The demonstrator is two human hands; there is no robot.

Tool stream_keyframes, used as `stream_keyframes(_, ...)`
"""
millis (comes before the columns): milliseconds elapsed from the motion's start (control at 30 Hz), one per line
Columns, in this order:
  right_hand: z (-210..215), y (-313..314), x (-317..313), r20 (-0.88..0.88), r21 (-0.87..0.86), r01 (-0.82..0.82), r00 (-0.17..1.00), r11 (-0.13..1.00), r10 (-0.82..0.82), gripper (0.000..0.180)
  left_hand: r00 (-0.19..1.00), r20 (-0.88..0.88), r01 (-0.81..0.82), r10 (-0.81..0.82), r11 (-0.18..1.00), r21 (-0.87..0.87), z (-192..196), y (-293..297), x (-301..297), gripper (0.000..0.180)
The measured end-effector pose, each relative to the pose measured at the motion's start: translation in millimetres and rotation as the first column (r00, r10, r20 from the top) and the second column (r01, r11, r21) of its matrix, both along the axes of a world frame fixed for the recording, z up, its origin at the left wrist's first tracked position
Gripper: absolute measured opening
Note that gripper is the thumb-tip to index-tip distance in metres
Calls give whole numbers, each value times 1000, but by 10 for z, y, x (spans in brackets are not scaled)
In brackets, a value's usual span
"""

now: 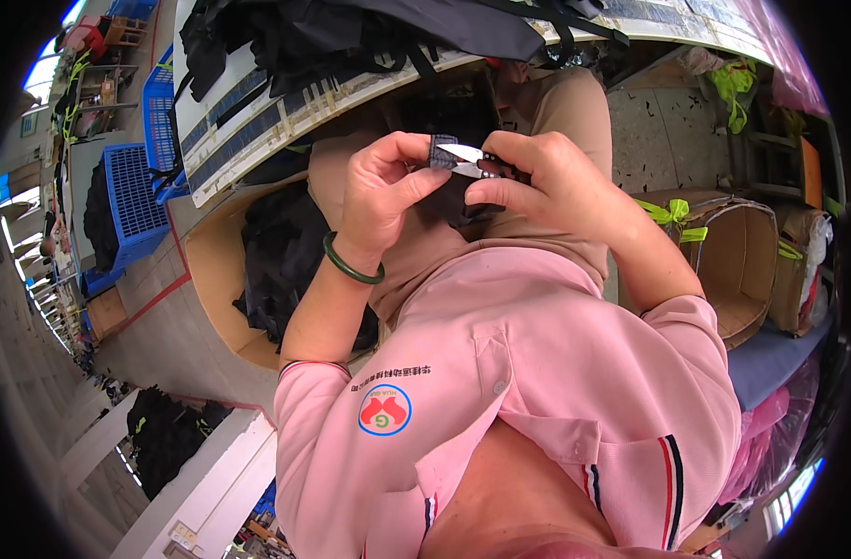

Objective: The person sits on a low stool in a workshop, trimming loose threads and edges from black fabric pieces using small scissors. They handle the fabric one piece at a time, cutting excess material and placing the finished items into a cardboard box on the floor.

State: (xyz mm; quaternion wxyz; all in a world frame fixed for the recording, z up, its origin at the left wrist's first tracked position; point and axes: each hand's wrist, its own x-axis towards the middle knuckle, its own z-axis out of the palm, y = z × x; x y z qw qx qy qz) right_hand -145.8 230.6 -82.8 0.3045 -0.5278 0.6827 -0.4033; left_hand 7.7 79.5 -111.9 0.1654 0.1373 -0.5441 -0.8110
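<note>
Head view shows our pink polo shirt [537,391] nearest, then our hands raised over our lap. Our left hand [383,191], with a green bangle [351,265] at the wrist, pinches a small dark strap piece [441,152] between thumb and fingers. Our right hand [542,182] is closed around metal thread snips [470,160], blades touching that strap. Beyond, black fabric [285,252] fills a cardboard box [211,270]; farther off lie the worktable [258,121] and blue crates [132,191].

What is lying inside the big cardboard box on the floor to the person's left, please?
A heap of black fabric fills much of the cardboard box, with bare box floor showing at its near edge. The left forearm and pink shirt cover the box's right part, so anything there is hidden.
</note>
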Motion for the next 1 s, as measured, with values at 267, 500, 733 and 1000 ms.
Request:
stream_keyframes(267, -42, -20, 44, -121, -151, 14, 992, 988, -33, 37, 1000, -5, 7, -7, 1000, 25, 5, 22, -7, 17)
stream_keyframes(500, -17, -13, 48, -222, -159, -1, 974, 987, -35, 37, 1000, 10, 7, -7, 1000, 9, 23, 39, -10, 17)
stream_keyframes(733, -6, 44, 33, -261, -112, -17, 965, 994, -13, 36, 1000, 27, -6, 8, 997, -82, 52, 38, -9, 14)
stream_keyframes(1000, -116, 41, -219, -43, 47, 203, 979, 978, -201, 35, 969, 221, 81, 110, 705, -705, 86, -350, 391, 12)
